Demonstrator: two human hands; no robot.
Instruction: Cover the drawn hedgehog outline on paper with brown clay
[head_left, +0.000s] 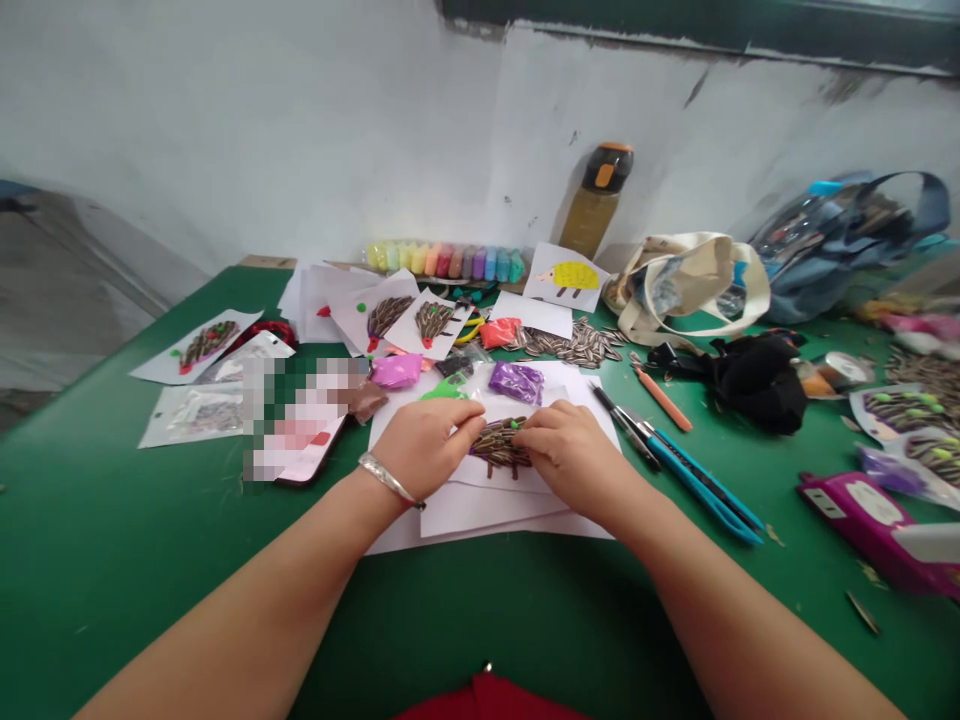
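A hedgehog shape made of striped sunflower seeds [498, 443] lies on white paper sheets [480, 505] on the green table. My left hand [426, 442], with a silver bracelet on the wrist, rests at its left edge with fingers curled and pinched at the seeds. My right hand [570, 452] sits at its right edge, fingers pressed together on the seeds near a small green clay dot. Bags of purple clay [516, 381], pink clay [396, 370] and green clay [444, 389] lie just behind the hands.
A loose seed pile [577, 345], finished seed pictures [420, 322], a row of coloured clay tubs [446, 261], a bottle [596, 200], a yellow hedgehog card [568, 277], tote bags [686, 285], blue scissors [701, 485], pencils [662, 398] and a purple packet [881, 525] crowd the table.
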